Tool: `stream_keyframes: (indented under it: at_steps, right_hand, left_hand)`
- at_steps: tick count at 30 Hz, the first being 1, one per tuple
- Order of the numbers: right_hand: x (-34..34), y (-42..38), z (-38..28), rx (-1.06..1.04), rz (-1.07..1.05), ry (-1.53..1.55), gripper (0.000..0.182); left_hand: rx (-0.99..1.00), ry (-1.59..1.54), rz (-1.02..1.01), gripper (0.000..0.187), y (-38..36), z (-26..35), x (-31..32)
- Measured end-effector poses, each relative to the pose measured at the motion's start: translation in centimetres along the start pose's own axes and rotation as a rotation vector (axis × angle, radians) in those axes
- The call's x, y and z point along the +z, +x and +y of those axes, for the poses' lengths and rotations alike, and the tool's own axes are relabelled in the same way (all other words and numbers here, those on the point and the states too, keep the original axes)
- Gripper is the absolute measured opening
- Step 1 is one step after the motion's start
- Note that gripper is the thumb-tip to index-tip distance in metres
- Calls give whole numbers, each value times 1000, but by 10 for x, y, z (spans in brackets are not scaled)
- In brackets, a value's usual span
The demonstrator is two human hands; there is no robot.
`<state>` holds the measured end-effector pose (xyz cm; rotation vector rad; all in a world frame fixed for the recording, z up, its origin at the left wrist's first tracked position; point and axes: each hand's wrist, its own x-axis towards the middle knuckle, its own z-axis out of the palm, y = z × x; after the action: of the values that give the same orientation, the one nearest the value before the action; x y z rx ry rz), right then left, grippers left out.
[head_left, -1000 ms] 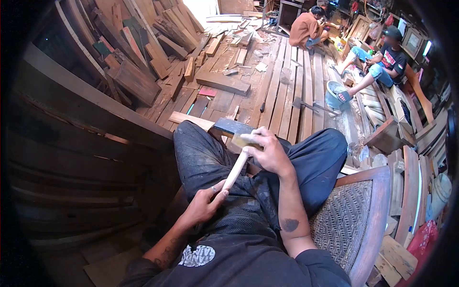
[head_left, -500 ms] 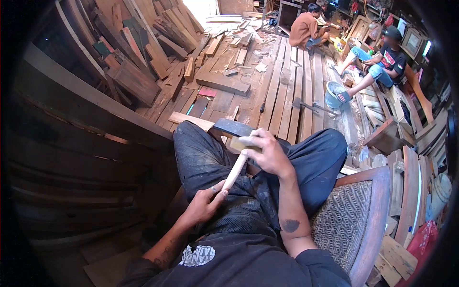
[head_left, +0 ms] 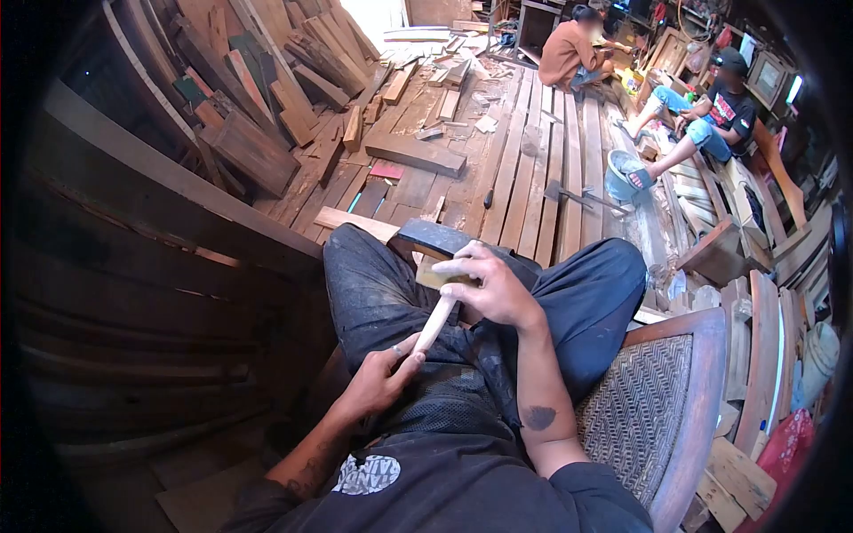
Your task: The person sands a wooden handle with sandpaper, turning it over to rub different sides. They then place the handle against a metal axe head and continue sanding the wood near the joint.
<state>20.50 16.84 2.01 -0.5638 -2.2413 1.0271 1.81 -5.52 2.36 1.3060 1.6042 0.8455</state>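
Centre of frame, person seated, legs crossed, wooden handle [head_left: 435, 323] angled across the lap from lower left to upper right. Left hand [head_left: 378, 380] grips the lower end; fingers curled shut around it, thumb along the top. Right hand [head_left: 490, 286] sits at the upper end, fingers together and clamped on a small yellowish sanding block [head_left: 437, 276] pressed against the handle's top. The handle runs out from under the right fingers and down into the left fist; only the middle stretch between the two hands shows bare. Just above the right hand, a dark metal axe head [head_left: 430, 237] rests on the knee, touching or very close to the block — can't tell which.

Lower right: woven chair seat [head_left: 641, 414] beside the thigh. Upper left: pile of wood offcuts [head_left: 267, 98] on a plank floor [head_left: 533, 169]. Upper right: two other people seated on the floor, one in an orange shirt [head_left: 565, 53], one in a black shirt [head_left: 730, 105], a blue bucket [head_left: 619, 178] near the latter's feet.
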Motion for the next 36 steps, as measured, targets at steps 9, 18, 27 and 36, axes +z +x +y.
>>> stream_keyframes:
  at_steps: [9, 18, 27, 36]
  right_hand:
    - [-2, -1, -9, 22, -110, 57, 36]
    - [-4, -3, 0, 68, -7, -22, 38]
    - [-5, -3, 2, 115, 37, -54, 37]
    - [-13, -1, -5, 153, 69, 13, 40]
  left_hand:
    - [-51, 19, -23, 48, 0, 6, -3]
    - [-4, -1, 5, 48, -1, 7, 0]
    - [-43, -14, -14, 49, -2, 11, -1]
    - [2, -4, 4, 49, 0, 8, 0]
